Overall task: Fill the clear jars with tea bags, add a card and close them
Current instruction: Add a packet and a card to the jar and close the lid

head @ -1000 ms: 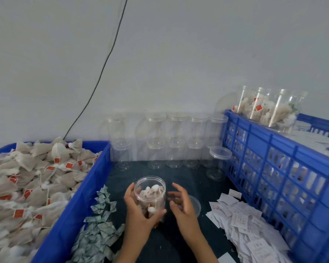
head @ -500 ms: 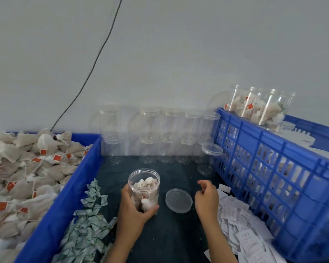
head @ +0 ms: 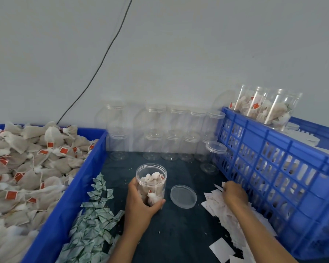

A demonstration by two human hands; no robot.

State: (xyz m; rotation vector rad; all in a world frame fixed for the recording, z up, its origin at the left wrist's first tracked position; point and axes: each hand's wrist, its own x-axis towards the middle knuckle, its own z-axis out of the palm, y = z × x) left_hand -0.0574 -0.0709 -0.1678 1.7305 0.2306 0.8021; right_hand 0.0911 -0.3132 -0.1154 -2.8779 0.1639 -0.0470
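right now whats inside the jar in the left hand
Tea bags fill the open jar, one red tag showing. The left hand covers its lower part, so the bottom is hidden.

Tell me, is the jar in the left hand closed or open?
Open. The jar has no lid on; its lid lies beside it on the mat.

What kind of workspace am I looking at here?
Probably a small hand-packing station for tea: a blue plastic bin heaped with tagged tea bags, rows of empty clear plastic jars against the wall, and a blue slatted crate holding filled jars.
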